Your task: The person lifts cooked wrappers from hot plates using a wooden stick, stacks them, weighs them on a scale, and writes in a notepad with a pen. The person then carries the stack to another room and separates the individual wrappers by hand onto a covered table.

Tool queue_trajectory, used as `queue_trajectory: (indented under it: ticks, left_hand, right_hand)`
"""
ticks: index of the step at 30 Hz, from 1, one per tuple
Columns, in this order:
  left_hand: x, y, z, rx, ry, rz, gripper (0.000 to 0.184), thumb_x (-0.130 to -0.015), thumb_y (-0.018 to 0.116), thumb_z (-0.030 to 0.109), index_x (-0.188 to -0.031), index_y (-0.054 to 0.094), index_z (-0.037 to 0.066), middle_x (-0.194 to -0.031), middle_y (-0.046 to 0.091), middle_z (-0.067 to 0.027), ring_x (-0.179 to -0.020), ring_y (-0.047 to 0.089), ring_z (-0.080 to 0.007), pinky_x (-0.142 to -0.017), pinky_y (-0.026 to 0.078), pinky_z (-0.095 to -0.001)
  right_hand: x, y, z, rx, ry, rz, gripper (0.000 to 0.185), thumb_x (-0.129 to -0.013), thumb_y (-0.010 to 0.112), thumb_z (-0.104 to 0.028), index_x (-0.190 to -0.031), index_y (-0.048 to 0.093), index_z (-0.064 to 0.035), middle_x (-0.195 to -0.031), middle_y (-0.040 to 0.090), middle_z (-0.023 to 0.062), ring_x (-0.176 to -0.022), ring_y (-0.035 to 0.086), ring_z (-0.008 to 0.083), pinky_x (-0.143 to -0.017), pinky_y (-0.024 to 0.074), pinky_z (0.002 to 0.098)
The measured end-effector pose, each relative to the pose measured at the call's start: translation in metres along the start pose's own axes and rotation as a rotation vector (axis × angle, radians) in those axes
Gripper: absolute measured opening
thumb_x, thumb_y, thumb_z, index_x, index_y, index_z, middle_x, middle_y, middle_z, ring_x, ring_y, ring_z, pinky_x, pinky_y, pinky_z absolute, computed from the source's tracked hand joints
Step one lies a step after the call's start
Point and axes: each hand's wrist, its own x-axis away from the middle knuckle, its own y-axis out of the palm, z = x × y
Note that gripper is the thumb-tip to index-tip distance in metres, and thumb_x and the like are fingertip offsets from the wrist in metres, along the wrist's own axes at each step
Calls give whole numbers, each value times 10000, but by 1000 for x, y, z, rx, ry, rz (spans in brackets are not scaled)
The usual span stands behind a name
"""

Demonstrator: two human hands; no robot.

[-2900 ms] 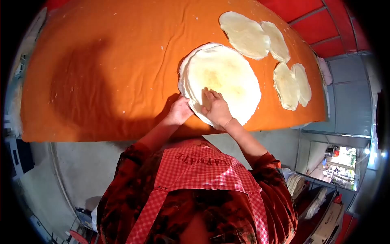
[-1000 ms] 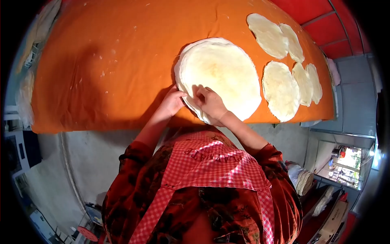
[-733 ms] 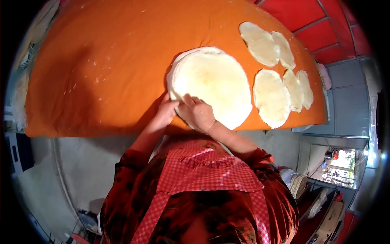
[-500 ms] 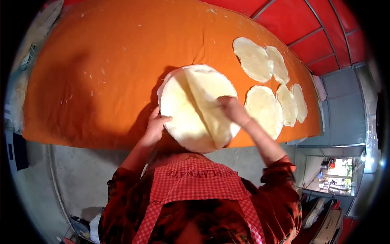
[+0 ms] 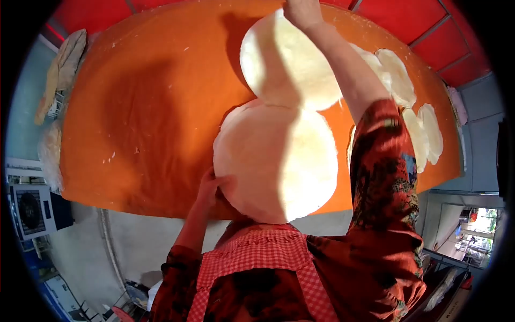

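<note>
A stack of thin round flatbreads [image 5: 252, 155] lies at the near edge of the orange cloth. My left hand [image 5: 211, 185] grips its left rim, thumb on top and fingers at the side. Beyond the stack, a single flatbread [image 5: 279, 59] stretches away from me, its near edge meeting the stack's far edge. My right hand [image 5: 302, 13] is closed on the far edge of this flatbread; the fingertips are partly cut off at the top of the view. A band of shadow crosses both rounds.
An orange cloth [image 5: 145, 134] covers the large table. More flatbreads [image 5: 397, 75] lie spread at the right, partly hidden by my right arm. Red panels [image 5: 397, 21] stand behind the table. At the far left are a plastic bag [image 5: 52, 150] and a fan-like appliance [image 5: 31, 210].
My right hand has moved far forward, drawing the top flatbread off the stack from its folded-over position. My left hand stays at the stack's left rim. The view has shifted slightly.
</note>
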Motion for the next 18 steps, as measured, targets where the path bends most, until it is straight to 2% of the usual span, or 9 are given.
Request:
queue_trajectory:
  ticks: [1, 2, 3, 5, 6, 8, 11, 14, 18]
  left_hand:
    - [-1, -2, -2, 12, 15, -9, 444, -728, 646, -9, -1157, 531, -20, -1062, 625, -121, -927, 621, -222, -799, 517, -328]
    - [-1, -3, -2, 27, 15, -15, 438, -733, 646, -7, -1156, 531, -19, -1061, 625, -118, -929, 619, -218, -798, 517, -327]
    - [0, -4, -1, 46, 16, -25, 432, -738, 646, -5, -1155, 532, -18, -1060, 625, -115, -930, 617, -215, -798, 516, -326]
    - [0, 0, 0, 96, -4, -42, 416, -751, 643, -2, -1151, 532, -16, -1057, 625, -107, -935, 611, -208, -805, 511, -326]
    - [3, 1, 3, 117, -26, -48, 405, -758, 640, -1, -1149, 533, -16, -1054, 624, -103, -939, 607, -204, -814, 507, -327]
    - [0, -1, 6, 155, -23, -72, 391, -769, 635, -2, -1147, 534, -15, -1048, 623, -98, -945, 599, -200, -830, 496, -327]
    - [-11, -12, -8, 190, 11, -167, 378, -783, 627, -15, -1148, 531, -10, -1037, 620, -96, -948, 585, -200, -854, 467, -323]
    - [-14, -12, -9, 258, 60, -150, 407, -760, 634, -41, -1151, 527, -7, -1045, 615, -96, -948, 584, -206, -848, 463, -319]
    - [-20, -47, 37, 170, 54, -159, 463, -695, 665, -37, -1139, 534, -14, -1035, 620, -99, -930, 589, -221, -826, 480, -327]
  right_hand:
    - [-1, -25, -23, -289, 197, -155, 215, -749, 558, -87, -956, 617, -92, -834, 638, 139, -825, 605, 340, -689, 481, 441]
    - [18, -41, -43, -483, 179, 13, 245, -698, 583, -29, -939, 605, -67, -822, 620, 149, -827, 587, 342, -710, 474, 429]
    - [51, -65, -66, -621, 251, -159, 375, -698, 667, -20, -1065, 589, -31, -1103, 599, 181, -1023, 564, 365, -845, 474, 441]
    - [116, -130, -115, -804, 232, -414, 386, -667, 663, 15, -1045, 587, -1, -1100, 594, 197, -1013, 562, 385, -846, 471, 431]
    - [154, -143, -133, -806, 172, -386, 159, -685, 664, -31, -817, 576, -25, -922, 582, 161, -820, 554, 360, -697, 461, 436]
    - [202, -196, -149, -762, 321, -542, 321, -662, 701, -52, -975, 632, -31, -1039, 606, 167, -924, 569, 364, -754, 476, 424]
    - [261, -257, -157, -593, 846, -509, 305, -641, 648, 27, -942, 651, -27, -1013, 628, 149, -971, 562, 349, -819, 480, 410]
    - [312, -311, -175, -352, 1037, -613, 287, -721, 650, 3, -1001, 630, -57, -1073, 588, 151, -1012, 532, 341, -841, 462, 407]
    - [274, -336, -249, -330, 987, -596, 284, -727, 663, -33, -1005, 620, -71, -1113, 562, 160, -1045, 522, 339, -874, 451, 404]
